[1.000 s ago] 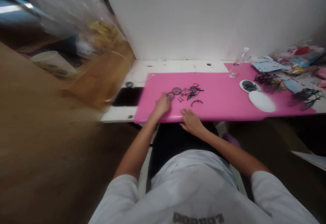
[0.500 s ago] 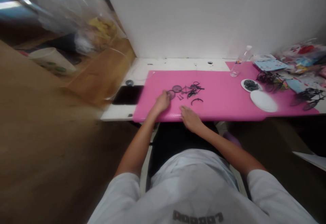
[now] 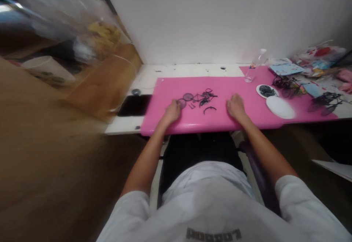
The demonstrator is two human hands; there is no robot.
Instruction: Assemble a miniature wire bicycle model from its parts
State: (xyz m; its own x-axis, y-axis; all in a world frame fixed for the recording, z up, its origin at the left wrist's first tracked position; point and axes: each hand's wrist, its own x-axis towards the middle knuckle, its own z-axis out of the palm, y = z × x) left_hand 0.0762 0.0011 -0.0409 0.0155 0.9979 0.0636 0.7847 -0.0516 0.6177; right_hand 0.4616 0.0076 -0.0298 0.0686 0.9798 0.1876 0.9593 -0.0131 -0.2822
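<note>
My left hand [image 3: 173, 111] is closed at the left edge of a small black toy bicycle wheel [image 3: 182, 103], its fingers pinched on the rim. A second wheel [image 3: 188, 96] lies just behind that one. To its right is a thin dark bicycle frame [image 3: 197, 97] beside a cluster of small black parts [image 3: 206, 99]. Two short black pieces [image 3: 191, 106] and a curved black strip [image 3: 210, 109] lie nearer to me. Right of these parts, my right hand [image 3: 235, 106] is over the pink mat [image 3: 225, 121], its fingers blurred by motion.
At the right are a white plate of black parts [image 3: 266, 91], a white oval plate [image 3: 280, 107], a clear bottle [image 3: 251, 71] and several toy bicycles [image 3: 326, 102]. A black flat object [image 3: 134, 105] lies left of the mat. A white wall [image 3: 192, 22] stands behind.
My right hand has moved from the mat's front edge to the right and farther forward. My left hand stays at the wheel. The whole view has shifted slightly.
</note>
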